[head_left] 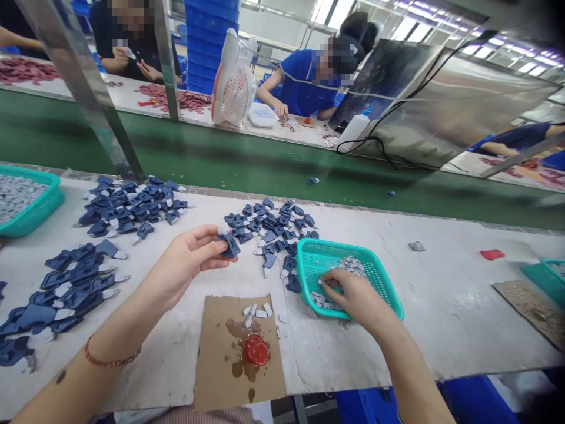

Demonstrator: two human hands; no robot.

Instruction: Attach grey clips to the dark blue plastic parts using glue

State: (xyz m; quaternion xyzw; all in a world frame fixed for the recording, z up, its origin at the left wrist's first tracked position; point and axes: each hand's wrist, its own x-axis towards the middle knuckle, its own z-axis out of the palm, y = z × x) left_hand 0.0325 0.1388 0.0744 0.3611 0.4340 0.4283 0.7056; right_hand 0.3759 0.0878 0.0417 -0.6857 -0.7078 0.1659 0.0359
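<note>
My left hand (192, 259) is closed on a dark blue plastic part (230, 246) with a white tip, held above the table. Reaching into a teal basket (384, 282), my right hand (348, 291) has its thumb and fingers pinched on a small pale grey piece (321, 282). Many similar grey pieces (352, 266) lie in that basket. In front of me a cardboard sheet (212, 365) carries a red cap (256, 351) amid wet brown stains. Several small grey pieces (261, 313) sit loose near its top edge.
Piles of blue parts lie at the left (132, 203) and middle (269, 224) of the white table. A second teal basket (48, 203) stands far left. On the right are a red piece (492, 254) and another cardboard (529, 309). Co-workers sit beyond the green strip (265, 159).
</note>
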